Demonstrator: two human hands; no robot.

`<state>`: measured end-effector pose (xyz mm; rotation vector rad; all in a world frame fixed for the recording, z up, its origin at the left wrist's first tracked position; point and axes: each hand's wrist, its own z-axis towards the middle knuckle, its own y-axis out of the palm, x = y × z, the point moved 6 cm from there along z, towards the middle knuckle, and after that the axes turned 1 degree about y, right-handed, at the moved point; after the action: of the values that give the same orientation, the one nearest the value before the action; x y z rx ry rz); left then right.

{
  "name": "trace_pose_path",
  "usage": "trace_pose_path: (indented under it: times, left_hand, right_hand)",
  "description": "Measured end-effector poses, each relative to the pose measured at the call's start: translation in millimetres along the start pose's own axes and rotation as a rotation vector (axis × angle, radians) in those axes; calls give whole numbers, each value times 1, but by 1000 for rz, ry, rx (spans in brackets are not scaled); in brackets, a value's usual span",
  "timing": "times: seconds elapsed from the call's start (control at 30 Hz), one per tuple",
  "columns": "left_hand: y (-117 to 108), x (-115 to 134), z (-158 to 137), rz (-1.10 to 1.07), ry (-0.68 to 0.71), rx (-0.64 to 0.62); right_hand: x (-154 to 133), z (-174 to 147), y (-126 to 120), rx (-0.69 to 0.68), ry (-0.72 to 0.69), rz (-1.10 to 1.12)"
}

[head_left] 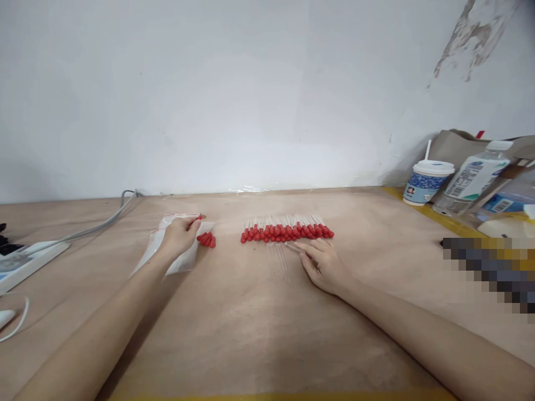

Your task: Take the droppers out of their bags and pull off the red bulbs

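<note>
My left hand is closed in a pinch over the clear zip bags, with a small red cap at its fingertips. Beside it lies a small pile of red caps. My right hand pinches what looks like a thin clear stick, pointing left. Several loose clear sticks lie left of that hand on the brown surface. Just beyond the fingers is a row of clear sticks with red bulb-shaped ends, packed side by side, red ends towards me.
On the right stand a paper cup with a straw and a tilted plastic bottle. A pixelated dark object lies in front of them. At left are a white power strip and grey cable. A wall rises behind.
</note>
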<state>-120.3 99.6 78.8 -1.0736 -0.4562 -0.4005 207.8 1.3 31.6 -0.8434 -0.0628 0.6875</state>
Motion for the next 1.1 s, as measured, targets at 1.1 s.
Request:
trace_pose_path:
  times: [1.1]
  left_hand:
    - [14,37,-33,309,449,252]
  right_hand:
    - [-18,0,0,-68,-28,21]
